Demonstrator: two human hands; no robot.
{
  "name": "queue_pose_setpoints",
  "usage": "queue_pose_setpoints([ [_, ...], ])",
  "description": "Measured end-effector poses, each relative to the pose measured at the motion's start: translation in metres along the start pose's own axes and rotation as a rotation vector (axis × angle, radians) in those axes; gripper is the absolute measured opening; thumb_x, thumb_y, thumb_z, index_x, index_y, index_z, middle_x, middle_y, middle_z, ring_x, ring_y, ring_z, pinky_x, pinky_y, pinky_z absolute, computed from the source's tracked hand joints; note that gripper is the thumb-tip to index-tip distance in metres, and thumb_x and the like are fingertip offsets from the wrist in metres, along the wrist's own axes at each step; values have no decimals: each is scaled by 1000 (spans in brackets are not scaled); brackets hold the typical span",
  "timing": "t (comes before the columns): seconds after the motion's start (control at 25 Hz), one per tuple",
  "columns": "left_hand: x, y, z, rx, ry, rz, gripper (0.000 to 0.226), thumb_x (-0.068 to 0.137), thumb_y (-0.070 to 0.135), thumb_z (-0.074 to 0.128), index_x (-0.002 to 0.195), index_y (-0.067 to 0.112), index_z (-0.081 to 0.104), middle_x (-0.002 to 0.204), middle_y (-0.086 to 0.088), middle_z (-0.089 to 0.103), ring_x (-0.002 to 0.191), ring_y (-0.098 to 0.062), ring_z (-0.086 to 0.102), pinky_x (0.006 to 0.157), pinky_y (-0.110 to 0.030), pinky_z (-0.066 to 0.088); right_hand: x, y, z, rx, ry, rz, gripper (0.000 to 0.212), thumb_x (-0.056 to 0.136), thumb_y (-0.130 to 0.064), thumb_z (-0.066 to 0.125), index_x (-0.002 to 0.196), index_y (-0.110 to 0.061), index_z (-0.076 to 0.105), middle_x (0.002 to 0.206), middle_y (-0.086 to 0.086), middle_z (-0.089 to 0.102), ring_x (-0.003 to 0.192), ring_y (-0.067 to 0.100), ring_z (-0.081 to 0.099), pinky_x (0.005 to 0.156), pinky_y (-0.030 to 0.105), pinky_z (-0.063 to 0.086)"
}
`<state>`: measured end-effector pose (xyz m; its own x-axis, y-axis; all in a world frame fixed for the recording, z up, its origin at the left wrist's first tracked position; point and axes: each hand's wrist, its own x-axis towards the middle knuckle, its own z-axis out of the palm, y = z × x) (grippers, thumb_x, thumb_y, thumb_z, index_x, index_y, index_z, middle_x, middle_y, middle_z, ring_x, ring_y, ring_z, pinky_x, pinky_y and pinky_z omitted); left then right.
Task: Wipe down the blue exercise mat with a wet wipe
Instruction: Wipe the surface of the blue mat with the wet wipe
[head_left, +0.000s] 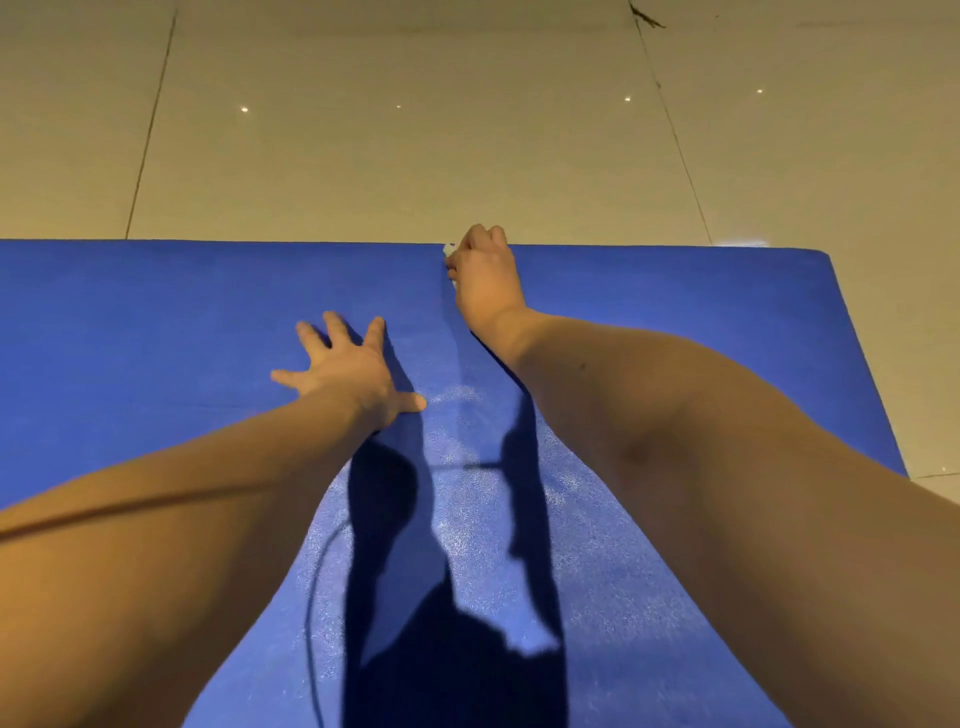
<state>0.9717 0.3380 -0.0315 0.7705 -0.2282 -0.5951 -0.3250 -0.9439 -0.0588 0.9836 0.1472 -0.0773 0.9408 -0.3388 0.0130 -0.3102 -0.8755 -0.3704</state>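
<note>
1. Both bare forearms enter from the bottom edge, the left forearm (156, 519) and the right forearm (727, 493), and both reach forward over the mat.
2. The blue exercise mat (156, 322) lies flat on the floor and fills the lower part of the view. Its far edge runs straight across and its far right corner is in view.
3. The left hand (348, 371) rests palm down on the mat near the middle, with fingers and thumb spread wide and nothing held.
4. The right hand (483, 280) is at the mat's far edge, with its fingers curled down over the wet wipe (448, 250).
5. Only a small white scrap of the wipe shows at the hand's left side; the rest is hidden under the hand.
6. Pale patchy marks (457, 395) show on the mat between the arms.
7. Dark shadows (415, 597) of the arms fall on the mat's centre.
8. Beyond the mat lies a beige tiled floor (415, 156) with dark joint lines and small light reflections.
</note>
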Motion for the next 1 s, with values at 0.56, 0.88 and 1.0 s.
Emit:
queue_pose_setpoints([
  [0.56,3,-2,1,-118,-56,-25,127,70,73,75,154,49,-16,163,-2,-27,150,-41,-20,105,-79,26,-8,32,-25,6,37,282,25,89,5,46,97,-3,69,106,13,53,95,29,56,80,36,46],
  [0.88,7,-5,1,-101,-48,-15,130,63,76,77,154,51,-13,163,0,-22,150,-41,-15,102,-79,30,-25,57,-42,-33,-40,97,12,87,0,51,84,-8,60,92,8,48,83,22,44,70,27,34],
  [1.0,7,-6,2,-92,-46,-18,131,64,76,77,154,50,-15,163,0,-22,150,-42,-15,102,-79,29,-40,115,-58,-51,68,317,17,90,-5,50,74,-5,55,91,13,57,90,27,61,66,30,46],
])
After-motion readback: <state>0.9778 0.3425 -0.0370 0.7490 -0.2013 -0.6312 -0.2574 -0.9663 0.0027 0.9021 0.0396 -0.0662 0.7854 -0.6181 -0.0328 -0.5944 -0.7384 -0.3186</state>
